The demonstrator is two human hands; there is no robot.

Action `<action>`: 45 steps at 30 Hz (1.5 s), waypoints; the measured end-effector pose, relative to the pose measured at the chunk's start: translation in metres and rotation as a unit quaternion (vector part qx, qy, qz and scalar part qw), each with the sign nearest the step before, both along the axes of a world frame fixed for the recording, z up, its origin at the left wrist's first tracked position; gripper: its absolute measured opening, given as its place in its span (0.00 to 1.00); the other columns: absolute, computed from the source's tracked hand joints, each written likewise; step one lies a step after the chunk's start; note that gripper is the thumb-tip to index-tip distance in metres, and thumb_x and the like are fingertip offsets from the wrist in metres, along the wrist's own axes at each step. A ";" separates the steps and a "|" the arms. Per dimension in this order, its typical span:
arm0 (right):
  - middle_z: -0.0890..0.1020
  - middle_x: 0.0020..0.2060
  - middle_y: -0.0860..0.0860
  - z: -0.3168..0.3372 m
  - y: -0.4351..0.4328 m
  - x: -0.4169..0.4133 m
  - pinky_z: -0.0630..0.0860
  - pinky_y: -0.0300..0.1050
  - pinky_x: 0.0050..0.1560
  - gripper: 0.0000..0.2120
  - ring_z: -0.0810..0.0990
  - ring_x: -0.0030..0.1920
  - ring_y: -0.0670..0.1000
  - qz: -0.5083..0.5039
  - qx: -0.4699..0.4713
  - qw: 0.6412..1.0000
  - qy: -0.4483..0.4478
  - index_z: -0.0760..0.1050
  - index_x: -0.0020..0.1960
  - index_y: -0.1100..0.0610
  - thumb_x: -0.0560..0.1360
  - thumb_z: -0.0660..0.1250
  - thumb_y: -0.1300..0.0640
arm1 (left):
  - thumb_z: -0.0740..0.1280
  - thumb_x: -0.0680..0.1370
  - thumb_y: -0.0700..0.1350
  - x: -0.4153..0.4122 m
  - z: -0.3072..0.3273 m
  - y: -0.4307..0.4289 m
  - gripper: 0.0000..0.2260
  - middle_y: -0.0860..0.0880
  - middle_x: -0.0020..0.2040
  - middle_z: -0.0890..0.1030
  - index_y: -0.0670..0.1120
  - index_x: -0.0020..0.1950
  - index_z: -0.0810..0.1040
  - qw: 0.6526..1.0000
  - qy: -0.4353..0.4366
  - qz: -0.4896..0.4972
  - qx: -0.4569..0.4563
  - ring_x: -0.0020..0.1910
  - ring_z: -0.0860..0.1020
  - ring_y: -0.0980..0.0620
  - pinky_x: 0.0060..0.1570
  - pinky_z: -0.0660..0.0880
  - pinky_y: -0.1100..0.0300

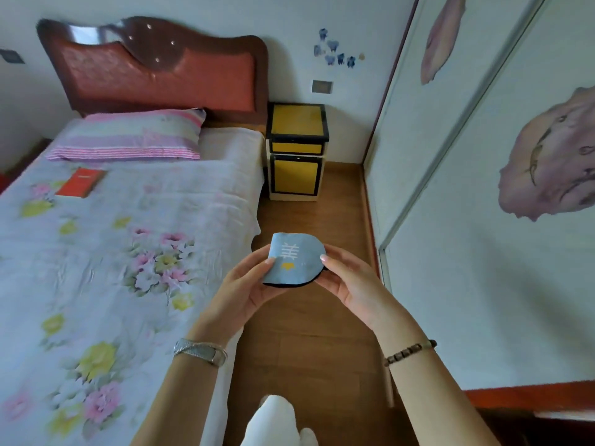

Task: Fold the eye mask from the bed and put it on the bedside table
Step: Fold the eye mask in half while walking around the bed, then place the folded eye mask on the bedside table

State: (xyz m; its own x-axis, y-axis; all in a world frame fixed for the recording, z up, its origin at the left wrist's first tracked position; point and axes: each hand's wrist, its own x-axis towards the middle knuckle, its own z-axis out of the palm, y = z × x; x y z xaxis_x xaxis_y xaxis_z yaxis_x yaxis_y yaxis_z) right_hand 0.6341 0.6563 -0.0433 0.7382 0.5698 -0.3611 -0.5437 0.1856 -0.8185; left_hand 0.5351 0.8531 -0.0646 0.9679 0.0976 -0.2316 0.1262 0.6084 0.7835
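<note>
The light blue eye mask (294,259) with a white pattern, a yellow heart and a dark rim is folded in half and held in the air over the wooden floor beside the bed. My left hand (246,289) pinches its left edge with thumb on top. My right hand (349,280) pinches its right edge. The yellow and black bedside table (297,123) stands farther ahead against the wall, next to the headboard. The bed (112,252) with a floral sheet lies to the left.
A striped pink pillow (128,136) and a red booklet (80,182) lie on the bed. A sliding wardrobe (483,188) with floral decals lines the right side. A narrow strip of wooden floor (309,333) runs between bed and wardrobe.
</note>
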 end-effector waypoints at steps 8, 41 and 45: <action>0.84 0.58 0.58 -0.012 0.077 0.108 0.82 0.44 0.51 0.15 0.85 0.57 0.54 0.017 -0.012 0.999 0.030 0.77 0.64 0.62 0.79 0.66 0.63 | 0.70 0.77 0.46 0.105 -0.011 0.077 0.19 0.39 0.66 0.79 0.45 0.67 0.78 1.000 0.007 0.003 -0.001 0.63 0.80 0.41 0.52 0.81 0.55; 0.79 0.62 0.59 -0.027 0.324 0.593 0.83 0.49 0.54 0.19 0.83 0.59 0.56 -0.053 -0.048 0.996 0.046 0.71 0.68 0.61 0.78 0.66 0.67 | 0.67 0.79 0.41 0.620 -0.024 0.305 0.12 0.42 0.55 0.86 0.40 0.61 0.79 0.991 0.104 0.068 -0.043 0.54 0.85 0.42 0.46 0.82 0.55; 0.80 0.61 0.59 -0.033 0.341 0.663 0.82 0.48 0.56 0.19 0.83 0.59 0.55 -0.010 -0.083 0.996 0.020 0.73 0.68 0.61 0.77 0.68 0.65 | 0.66 0.80 0.42 0.680 -0.024 0.328 0.12 0.43 0.54 0.86 0.40 0.62 0.78 0.991 0.113 0.070 -0.024 0.52 0.85 0.43 0.47 0.83 0.53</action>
State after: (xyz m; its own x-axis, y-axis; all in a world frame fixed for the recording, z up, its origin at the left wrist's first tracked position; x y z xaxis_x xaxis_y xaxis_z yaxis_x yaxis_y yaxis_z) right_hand 1.2970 0.9978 -0.0767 0.7317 0.4855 -0.4784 -0.5737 0.0596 -0.8169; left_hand 1.2149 1.1807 -0.0888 0.8690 0.2100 -0.4480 0.2067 0.6684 0.7145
